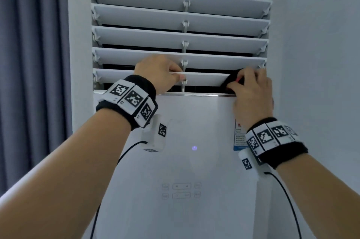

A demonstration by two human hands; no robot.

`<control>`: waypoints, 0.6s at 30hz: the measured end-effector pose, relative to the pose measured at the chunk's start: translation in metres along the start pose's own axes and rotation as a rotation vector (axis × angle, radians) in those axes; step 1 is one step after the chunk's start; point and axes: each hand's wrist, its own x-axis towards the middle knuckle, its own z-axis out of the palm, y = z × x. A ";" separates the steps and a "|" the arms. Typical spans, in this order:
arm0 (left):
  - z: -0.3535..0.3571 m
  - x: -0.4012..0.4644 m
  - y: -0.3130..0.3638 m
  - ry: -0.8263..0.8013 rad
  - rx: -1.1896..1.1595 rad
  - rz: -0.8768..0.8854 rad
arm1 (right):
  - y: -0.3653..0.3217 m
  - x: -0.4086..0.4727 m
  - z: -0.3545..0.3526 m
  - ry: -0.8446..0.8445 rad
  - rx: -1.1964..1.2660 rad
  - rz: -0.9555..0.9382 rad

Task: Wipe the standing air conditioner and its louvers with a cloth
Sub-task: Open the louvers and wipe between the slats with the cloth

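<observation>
A white standing air conditioner [194, 131] fills the view, with several horizontal white louvers [181, 15] across its upper half. My left hand [158, 74] pinches the front edge of the lowest louver [206, 79] near its middle. At the right end of the same louver, my right hand [251, 90] grips a dark cloth [232, 81] and presses it onto the slat. Most of the cloth is hidden under my fingers.
A grey curtain [33, 63] hangs to the left of the unit. A pale wall [321, 44] lies to the right. Below the louvers the front panel carries a lit indicator [194, 148], faint buttons [181, 190] and a sticker [239, 137].
</observation>
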 end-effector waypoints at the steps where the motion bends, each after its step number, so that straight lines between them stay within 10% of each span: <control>1: -0.001 -0.001 0.000 0.004 0.000 -0.005 | -0.014 0.003 0.001 -0.001 0.017 -0.074; 18: -0.001 0.001 0.001 -0.008 0.000 -0.018 | 0.003 0.001 -0.005 -0.059 -0.018 -0.097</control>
